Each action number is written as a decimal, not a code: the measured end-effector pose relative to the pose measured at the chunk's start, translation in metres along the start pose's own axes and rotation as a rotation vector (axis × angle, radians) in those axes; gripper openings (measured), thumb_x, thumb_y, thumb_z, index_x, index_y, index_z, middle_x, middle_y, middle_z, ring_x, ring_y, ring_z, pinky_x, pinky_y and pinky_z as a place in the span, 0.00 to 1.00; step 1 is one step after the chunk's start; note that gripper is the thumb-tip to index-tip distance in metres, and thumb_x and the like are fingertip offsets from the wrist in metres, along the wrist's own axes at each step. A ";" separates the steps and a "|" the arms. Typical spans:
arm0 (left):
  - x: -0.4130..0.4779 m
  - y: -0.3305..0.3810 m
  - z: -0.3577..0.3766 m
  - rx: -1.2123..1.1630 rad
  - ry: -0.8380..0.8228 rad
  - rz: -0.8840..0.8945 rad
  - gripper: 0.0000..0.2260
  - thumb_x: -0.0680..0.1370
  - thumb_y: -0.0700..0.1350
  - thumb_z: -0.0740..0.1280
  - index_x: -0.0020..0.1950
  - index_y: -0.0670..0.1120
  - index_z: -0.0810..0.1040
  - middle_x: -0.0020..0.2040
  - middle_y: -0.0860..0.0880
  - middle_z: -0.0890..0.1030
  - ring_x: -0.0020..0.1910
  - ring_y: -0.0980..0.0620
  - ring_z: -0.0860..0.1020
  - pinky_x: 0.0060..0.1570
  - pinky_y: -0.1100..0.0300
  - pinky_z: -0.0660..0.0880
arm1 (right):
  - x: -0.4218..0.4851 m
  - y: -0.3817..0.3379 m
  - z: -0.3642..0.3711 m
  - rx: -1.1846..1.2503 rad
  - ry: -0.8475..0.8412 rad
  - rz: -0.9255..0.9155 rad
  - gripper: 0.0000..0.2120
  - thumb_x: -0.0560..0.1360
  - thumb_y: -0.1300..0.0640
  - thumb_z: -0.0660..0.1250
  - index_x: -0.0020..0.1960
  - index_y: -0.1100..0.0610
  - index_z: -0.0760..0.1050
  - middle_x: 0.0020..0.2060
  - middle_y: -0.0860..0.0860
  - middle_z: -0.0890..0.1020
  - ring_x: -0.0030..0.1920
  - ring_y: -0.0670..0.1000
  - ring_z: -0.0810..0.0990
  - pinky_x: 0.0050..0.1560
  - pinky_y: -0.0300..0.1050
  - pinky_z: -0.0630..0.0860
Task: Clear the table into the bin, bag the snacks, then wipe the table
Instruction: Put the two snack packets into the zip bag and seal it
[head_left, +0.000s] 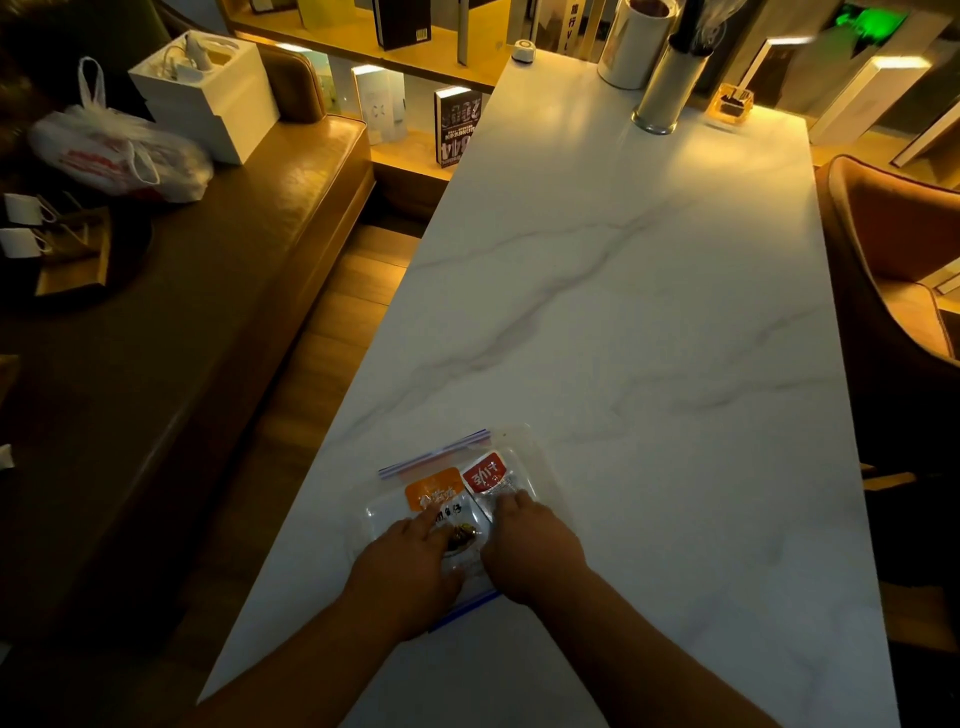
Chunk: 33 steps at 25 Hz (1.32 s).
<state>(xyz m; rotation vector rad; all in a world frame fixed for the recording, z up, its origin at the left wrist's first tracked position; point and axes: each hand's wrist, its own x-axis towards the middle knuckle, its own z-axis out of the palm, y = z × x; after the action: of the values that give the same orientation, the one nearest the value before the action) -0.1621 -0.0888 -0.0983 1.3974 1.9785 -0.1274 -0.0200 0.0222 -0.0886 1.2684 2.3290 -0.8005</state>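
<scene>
A clear zip bag (511, 441) with a blue and red seal strip lies flat on the white marble table (649, 312) near its left front edge. Inside it I see an orange-labelled snack packet (434, 491) and a red-labelled snack packet (485, 473). My left hand (408, 566) rests palm down on the near left part of the bag, fingers pressing on the orange packet. My right hand (530, 545) presses on the bag just beside it, fingertips on the red packet. The bag's near edge is partly hidden under both hands.
Two tall cylinders (670, 88) and a small amber holder (732, 104) stand at the table's far end. A brown bench (182, 312) on the left carries a white plastic bag (119, 150) and a white box (208, 93). An orange chair (893, 260) is on the right.
</scene>
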 end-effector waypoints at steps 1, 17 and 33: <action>0.000 0.000 0.000 0.005 -0.005 -0.001 0.31 0.80 0.66 0.60 0.81 0.58 0.61 0.85 0.50 0.54 0.81 0.45 0.58 0.76 0.45 0.63 | 0.002 0.002 -0.001 -0.001 0.001 0.038 0.28 0.76 0.47 0.67 0.72 0.56 0.67 0.68 0.56 0.74 0.63 0.56 0.77 0.63 0.54 0.77; 0.000 0.002 -0.001 0.038 -0.009 0.015 0.31 0.80 0.63 0.62 0.81 0.58 0.61 0.85 0.49 0.54 0.80 0.44 0.59 0.75 0.44 0.66 | 0.006 0.000 -0.002 -0.040 -0.103 -0.100 0.34 0.81 0.53 0.63 0.82 0.51 0.51 0.82 0.53 0.54 0.80 0.61 0.53 0.77 0.64 0.59; 0.014 0.015 -0.013 0.189 0.029 0.126 0.27 0.77 0.62 0.66 0.76 0.61 0.67 0.80 0.50 0.64 0.73 0.46 0.68 0.70 0.46 0.70 | 0.001 -0.002 -0.004 -0.012 0.050 -0.130 0.29 0.79 0.51 0.65 0.77 0.55 0.60 0.75 0.55 0.68 0.74 0.60 0.66 0.71 0.60 0.69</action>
<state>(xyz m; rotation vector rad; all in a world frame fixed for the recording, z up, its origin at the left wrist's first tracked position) -0.1584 -0.0655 -0.0922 1.6492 1.9357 -0.2428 -0.0222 0.0245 -0.0850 1.1539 2.4728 -0.8032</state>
